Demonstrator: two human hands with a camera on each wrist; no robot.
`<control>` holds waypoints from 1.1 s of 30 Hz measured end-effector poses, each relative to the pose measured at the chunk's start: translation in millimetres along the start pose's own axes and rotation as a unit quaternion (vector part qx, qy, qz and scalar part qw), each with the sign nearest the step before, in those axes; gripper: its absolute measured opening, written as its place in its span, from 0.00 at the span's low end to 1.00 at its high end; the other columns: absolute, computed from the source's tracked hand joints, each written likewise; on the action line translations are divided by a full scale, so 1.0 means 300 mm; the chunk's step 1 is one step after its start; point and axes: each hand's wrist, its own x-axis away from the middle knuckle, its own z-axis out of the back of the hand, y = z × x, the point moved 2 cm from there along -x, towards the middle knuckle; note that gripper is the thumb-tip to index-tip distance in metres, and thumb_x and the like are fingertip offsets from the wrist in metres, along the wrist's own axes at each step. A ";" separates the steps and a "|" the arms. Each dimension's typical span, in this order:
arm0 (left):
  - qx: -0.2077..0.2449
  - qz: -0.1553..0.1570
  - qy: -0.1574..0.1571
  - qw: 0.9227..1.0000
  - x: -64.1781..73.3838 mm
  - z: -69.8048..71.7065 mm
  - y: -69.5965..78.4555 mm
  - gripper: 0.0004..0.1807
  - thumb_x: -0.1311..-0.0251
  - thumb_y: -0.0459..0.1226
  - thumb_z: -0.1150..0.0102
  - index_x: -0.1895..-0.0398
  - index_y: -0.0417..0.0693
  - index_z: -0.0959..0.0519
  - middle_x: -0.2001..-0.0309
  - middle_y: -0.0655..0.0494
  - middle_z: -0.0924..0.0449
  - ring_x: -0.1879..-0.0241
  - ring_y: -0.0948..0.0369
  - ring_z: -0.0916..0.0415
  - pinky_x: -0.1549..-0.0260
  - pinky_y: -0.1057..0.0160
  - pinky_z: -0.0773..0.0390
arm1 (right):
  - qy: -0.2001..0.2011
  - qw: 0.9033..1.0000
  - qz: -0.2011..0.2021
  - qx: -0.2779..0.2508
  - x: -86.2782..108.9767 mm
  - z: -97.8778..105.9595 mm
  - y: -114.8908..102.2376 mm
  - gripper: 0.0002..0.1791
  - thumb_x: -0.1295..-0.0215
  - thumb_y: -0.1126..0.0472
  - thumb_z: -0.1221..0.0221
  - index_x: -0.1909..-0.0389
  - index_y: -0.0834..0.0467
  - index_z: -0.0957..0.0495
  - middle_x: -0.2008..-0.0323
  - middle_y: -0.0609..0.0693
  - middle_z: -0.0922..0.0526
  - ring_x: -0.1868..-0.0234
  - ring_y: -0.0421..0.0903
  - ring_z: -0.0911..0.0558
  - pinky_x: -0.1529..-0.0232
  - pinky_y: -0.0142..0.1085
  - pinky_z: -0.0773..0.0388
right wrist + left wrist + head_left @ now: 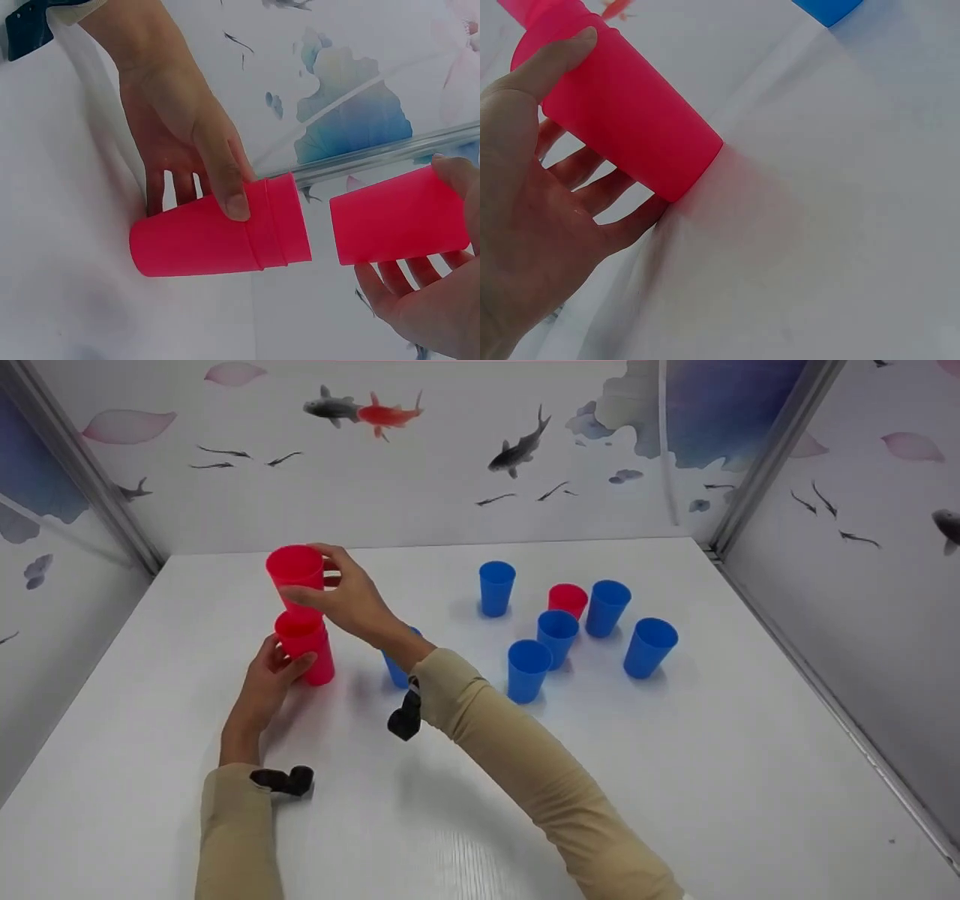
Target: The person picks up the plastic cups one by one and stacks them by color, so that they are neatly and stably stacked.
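A stack of nested red cups stands upright on the white table at the left. My left hand grips it, the thumb across the near side and the other fingers behind. Just above the stack, my right hand holds a single red cup by its side, mouth up. In the right wrist view a small gap parts this held cup from the rim of the stack. How many cups are nested is hard to tell.
A blue cup stands partly hidden behind my right forearm. Farther right are several upright blue cups and one red cup, partly covered by a blue one. Printed walls enclose the white table at the back and sides.
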 end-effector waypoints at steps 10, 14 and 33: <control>-0.004 -0.014 -0.005 1.000 0.003 0.000 -0.003 0.54 0.43 0.59 0.34 0.20 0.62 0.56 0.22 0.56 0.45 0.23 0.52 0.45 0.28 0.52 0.33 | -0.003 1.000 -0.014 0.024 -0.004 -0.056 0.042 0.42 0.42 0.53 0.28 0.28 0.46 0.37 0.36 0.45 0.26 0.40 0.39 0.26 0.52 0.26 0.18; -0.002 -0.016 -0.010 1.000 0.006 0.004 -0.001 0.54 0.42 0.58 0.35 0.19 0.61 0.56 0.22 0.56 0.45 0.23 0.52 0.45 0.28 0.52 0.32 | -0.003 0.999 -0.022 0.033 -0.006 -0.062 0.069 0.43 0.43 0.54 0.27 0.28 0.46 0.37 0.35 0.45 0.26 0.39 0.40 0.26 0.52 0.26 0.18; -0.005 -0.003 -0.010 1.000 0.006 0.006 -0.003 0.53 0.37 0.56 0.37 0.19 0.57 0.59 0.21 0.50 0.48 0.22 0.48 0.49 0.27 0.48 0.36 | -0.011 0.998 0.006 0.055 0.030 0.154 0.023 0.40 0.36 0.48 0.34 0.26 0.47 0.39 0.30 0.48 0.29 0.30 0.47 0.28 0.40 0.37 0.19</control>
